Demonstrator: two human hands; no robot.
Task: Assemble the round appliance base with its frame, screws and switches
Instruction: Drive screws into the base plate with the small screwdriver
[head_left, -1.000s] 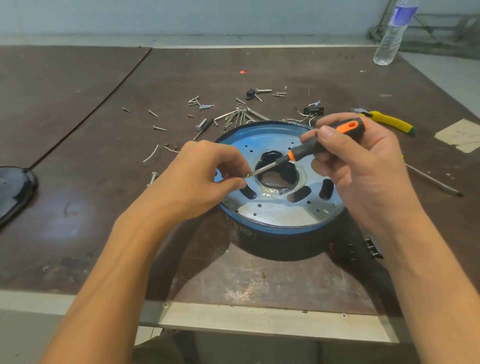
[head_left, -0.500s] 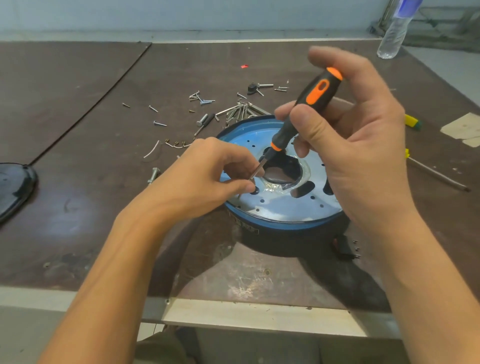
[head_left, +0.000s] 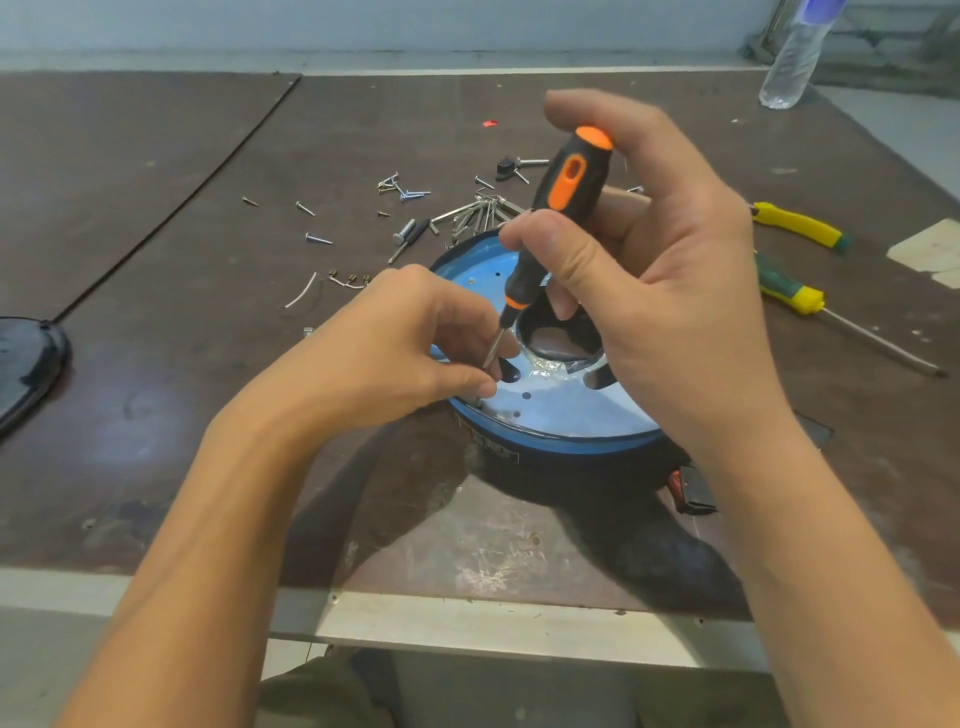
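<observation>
Workshop, small repair or assembly kind. Worn dark plywood counter (head_left: 156, 364), scratched and stained, with a bare metal edge strip (head_left: 467, 623) screwed along the near side. Loose screws (head_left: 405, 193) and bits of wire (head_left: 301, 291) lie scattered straight on the top. Hand tools lie about at the right: a yellow-handled tool (head_left: 800, 227) and a green-and-yellow screwdriver (head_left: 789, 291). Plain pale wall (head_left: 363, 26) behind, with a plastic water bottle (head_left: 789, 62) at the far corner.

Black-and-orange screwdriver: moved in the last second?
Yes. The screwdriver in the right hand swung from nearly flat over the round base to near upright, tip down by a slot beside its centre hole.
</observation>
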